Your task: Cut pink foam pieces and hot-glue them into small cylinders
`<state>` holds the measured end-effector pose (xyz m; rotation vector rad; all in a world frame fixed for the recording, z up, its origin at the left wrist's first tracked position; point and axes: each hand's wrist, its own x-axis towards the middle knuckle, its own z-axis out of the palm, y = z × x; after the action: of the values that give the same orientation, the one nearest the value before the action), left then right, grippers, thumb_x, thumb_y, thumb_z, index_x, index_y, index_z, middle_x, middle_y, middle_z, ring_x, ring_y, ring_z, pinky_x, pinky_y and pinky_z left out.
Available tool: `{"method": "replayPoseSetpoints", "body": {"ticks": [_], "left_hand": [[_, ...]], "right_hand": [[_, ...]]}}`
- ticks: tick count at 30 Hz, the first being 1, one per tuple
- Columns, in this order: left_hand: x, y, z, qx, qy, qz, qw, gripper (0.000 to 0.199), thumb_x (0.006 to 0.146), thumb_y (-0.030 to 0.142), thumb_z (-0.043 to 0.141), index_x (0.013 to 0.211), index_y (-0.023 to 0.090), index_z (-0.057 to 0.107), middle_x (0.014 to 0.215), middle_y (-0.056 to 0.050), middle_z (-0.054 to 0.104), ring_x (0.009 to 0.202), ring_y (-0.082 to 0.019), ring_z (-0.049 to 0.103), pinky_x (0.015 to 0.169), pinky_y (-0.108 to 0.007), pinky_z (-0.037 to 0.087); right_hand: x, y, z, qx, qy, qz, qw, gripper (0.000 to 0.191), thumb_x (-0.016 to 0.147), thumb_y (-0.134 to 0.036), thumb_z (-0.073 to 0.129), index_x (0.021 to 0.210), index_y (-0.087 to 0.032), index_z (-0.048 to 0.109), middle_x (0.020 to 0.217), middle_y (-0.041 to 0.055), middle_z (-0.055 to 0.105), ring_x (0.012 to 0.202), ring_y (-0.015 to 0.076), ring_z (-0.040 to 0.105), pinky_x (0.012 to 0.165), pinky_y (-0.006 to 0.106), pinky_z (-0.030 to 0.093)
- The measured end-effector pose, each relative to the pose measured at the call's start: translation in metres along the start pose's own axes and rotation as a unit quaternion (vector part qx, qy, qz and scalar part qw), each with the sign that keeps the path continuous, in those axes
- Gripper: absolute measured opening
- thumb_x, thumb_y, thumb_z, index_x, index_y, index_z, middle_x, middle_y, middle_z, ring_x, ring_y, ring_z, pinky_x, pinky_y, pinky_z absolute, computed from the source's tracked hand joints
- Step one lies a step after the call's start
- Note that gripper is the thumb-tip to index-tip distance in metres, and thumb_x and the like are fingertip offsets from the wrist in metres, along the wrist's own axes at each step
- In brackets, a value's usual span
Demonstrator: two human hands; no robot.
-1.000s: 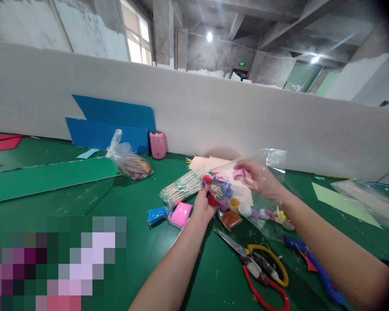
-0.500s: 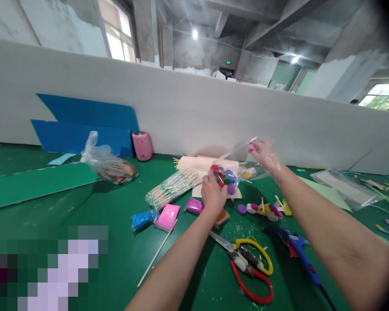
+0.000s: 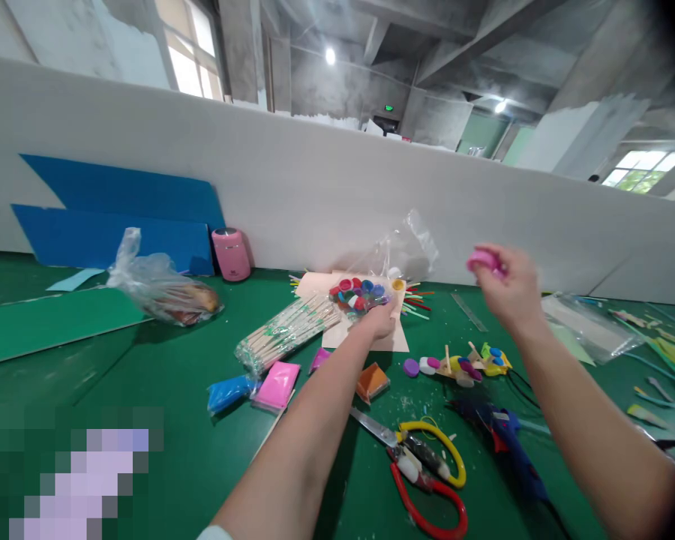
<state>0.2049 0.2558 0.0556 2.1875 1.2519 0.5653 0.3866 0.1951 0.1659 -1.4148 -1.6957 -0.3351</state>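
Observation:
Pinched in my right hand [image 3: 509, 289], raised above the table, are pink bottle caps [image 3: 485, 261]; their exact number is unclear. My left hand [image 3: 379, 319] rests at the near side of a clear plastic bag [image 3: 413, 247] of coloured caps [image 3: 357, 289]; its fingertips are partly hidden, and what they hold is not clear. The bag lies on pale paper [image 3: 394, 341]. Nearer me, a row of caps and wooden pieces [image 3: 461, 367] lies beside a lone purple cap [image 3: 410, 367].
Red and yellow scissors [image 3: 427, 465] and a blue glue gun [image 3: 511, 450] lie in front. Wrapped sticks [image 3: 286, 334], pink [image 3: 278, 384], blue [image 3: 230, 394] and orange [image 3: 373, 381] packets, and a pink canister [image 3: 232, 253] are around. A white partition [image 3: 315, 195] stands behind.
My right hand has moved right, away from the bag, with pink caps in it. The bag has settled, its top now leaning towards the partition. My left hand has shifted slightly right and down.

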Motion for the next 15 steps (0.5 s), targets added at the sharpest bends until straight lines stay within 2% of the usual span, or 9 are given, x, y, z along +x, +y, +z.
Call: {"method": "replayPoseSetpoints", "body": {"ticks": [4, 8, 12, 13, 15], "left_hand": [[-0.014, -0.003, -0.006, -0.052, -0.005, 0.019, 0.998, 0.027, 0.081, 0.026, 0.047, 0.106, 0.017, 0.05, 0.109, -0.007, 0.053, 0.089, -0.019, 0.055, 0.074, -0.038, 0.046], [-0.053, -0.007, -0.015, -0.085, 0.022, 0.007, 0.996, 0.029, 0.08, 0.027, 0.048, 0.107, 0.015, 0.05, 0.108, -0.006, 0.054, 0.089, -0.02, 0.055, 0.073, -0.039, 0.047], [-0.116, -0.016, -0.021, -0.121, 0.098, -0.027, 0.987, 0.029, 0.08, 0.027, 0.048, 0.107, 0.015, 0.05, 0.107, -0.007, 0.054, 0.089, -0.02, 0.056, 0.072, -0.039, 0.047], [-0.136, -0.018, -0.021, -0.133, 0.116, -0.037, 0.984, 0.027, 0.081, 0.027, 0.048, 0.104, 0.014, 0.051, 0.103, -0.006, 0.056, 0.085, -0.019, 0.057, 0.07, -0.037, 0.048], [-0.18, -0.02, -0.02, -0.151, 0.152, -0.054, 0.975, 0.027, 0.085, 0.026, 0.034, 0.093, 0.012, 0.056, 0.086, -0.006, 0.062, 0.076, -0.017, 0.059, 0.066, -0.032, 0.048]], "right_hand": [[-0.062, -0.023, 0.019, 0.069, -0.106, -0.006, 0.992, 0.027, 0.074, -0.025, 0.052, 0.1, -0.022, 0.058, 0.098, 0.005, 0.054, 0.094, 0.0209, 0.051, 0.082, 0.034, 0.04], [-0.099, -0.047, 0.048, 0.138, -0.175, 0.012, 0.975, 0.029, 0.073, -0.022, 0.049, 0.101, -0.02, 0.057, 0.098, 0.0065, 0.055, 0.091, 0.0209, 0.053, 0.079, 0.034, 0.042], [-0.126, -0.085, 0.059, 0.207, -0.231, 0.022, 0.951, 0.031, 0.073, -0.017, 0.046, 0.103, -0.019, 0.054, 0.1, 0.0064, 0.056, 0.093, 0.0198, 0.053, 0.081, 0.033, 0.042], [-0.135, -0.097, 0.058, 0.225, -0.252, 0.017, 0.941, 0.033, 0.072, -0.016, 0.047, 0.105, -0.02, 0.053, 0.1, 0.0051, 0.057, 0.092, 0.0187, 0.053, 0.081, 0.032, 0.042], [-0.155, -0.12, 0.055, 0.255, -0.292, 0.007, 0.922, 0.04, 0.069, -0.013, 0.051, 0.107, -0.022, 0.051, 0.101, 0.0029, 0.056, 0.092, 0.0173, 0.053, 0.082, 0.029, 0.042]]}}
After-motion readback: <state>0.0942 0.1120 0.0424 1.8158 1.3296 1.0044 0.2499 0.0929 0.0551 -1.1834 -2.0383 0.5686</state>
